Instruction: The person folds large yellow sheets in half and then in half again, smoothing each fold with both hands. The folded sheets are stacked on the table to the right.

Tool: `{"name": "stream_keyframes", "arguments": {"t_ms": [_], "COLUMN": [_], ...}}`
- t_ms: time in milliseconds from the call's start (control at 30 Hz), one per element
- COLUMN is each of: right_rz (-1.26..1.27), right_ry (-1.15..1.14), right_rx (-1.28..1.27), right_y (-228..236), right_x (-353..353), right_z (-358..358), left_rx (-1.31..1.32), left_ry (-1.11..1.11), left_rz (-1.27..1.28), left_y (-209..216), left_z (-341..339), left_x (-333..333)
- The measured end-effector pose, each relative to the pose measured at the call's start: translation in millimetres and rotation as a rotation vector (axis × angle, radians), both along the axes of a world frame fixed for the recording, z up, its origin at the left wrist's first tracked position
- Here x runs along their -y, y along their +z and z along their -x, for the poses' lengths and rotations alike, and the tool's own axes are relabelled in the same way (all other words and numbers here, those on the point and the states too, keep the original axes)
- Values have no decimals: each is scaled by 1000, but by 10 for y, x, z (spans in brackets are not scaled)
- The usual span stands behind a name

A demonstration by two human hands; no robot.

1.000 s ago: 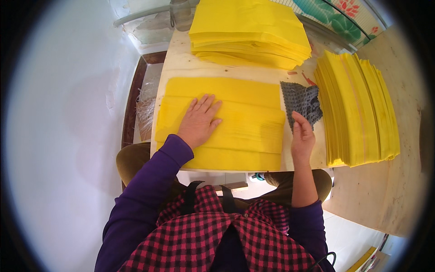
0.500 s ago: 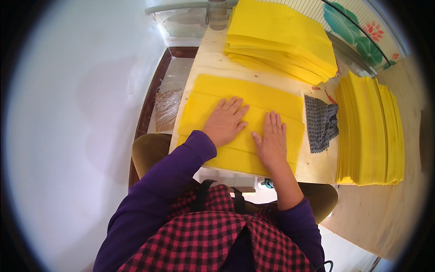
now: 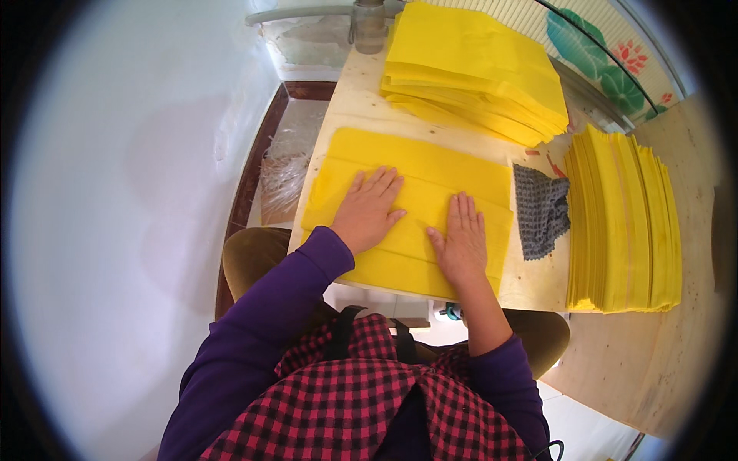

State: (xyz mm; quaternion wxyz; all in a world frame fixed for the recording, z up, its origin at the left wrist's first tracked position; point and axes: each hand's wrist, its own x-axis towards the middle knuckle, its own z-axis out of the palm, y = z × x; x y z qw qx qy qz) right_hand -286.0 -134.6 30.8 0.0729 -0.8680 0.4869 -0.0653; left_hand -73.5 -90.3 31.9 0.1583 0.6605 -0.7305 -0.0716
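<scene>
A flat yellow fabric piece [image 3: 430, 169], with crease lines running across it, lies on the wooden table right before me. My left hand [image 3: 367, 209] rests flat on its left half, fingers stretched out and a little apart. On the right half lies my right hand [image 3: 459, 240], palm down, its fingers straight and its thumb held away from them. Both hands touch the fabric without gripping it. Whether there is one layer or several beneath my palms I cannot tell.
A big stack of yellow fabric sheets [image 3: 477, 61] sits at the back. Folded yellow pieces [image 3: 624, 223] stand in a row at the right, beside a crumpled grey cloth [image 3: 540, 211]. A clear bottle [image 3: 369, 27] stands at the far left corner of the table [image 3: 338, 96].
My left hand has slid a little to the left across the fabric. My right hand stays in nearly the same place.
</scene>
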Motion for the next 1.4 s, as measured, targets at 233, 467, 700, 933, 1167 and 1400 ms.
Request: {"name": "stream_keyframes", "arguments": {"t_ms": [233, 467, 700, 933, 1167, 1400], "right_rz": [-6, -40, -149, -131, -45, -25], "right_ry": [18, 30, 140, -48, -243, -269], "right_rx": [46, 103, 228, 22, -72, -47], "right_y": [-12, 90, 140, 48, 38, 0], "right_x": [9, -6, -66, -1, 116, 109], "right_z": [41, -3, -733, -438, 236, 261], "left_rx": [19, 39, 117, 121, 101, 19], "left_ry": [15, 36, 25, 35, 46, 118], "left_rz": [-3, -17, -20, -29, -62, -55], "left_y": [-32, -47, -59, -67, -34, 14], "left_z": [-1, 26, 21, 25, 48, 44], "left_x": [-47, -69, -65, -64, -48, -45]}}
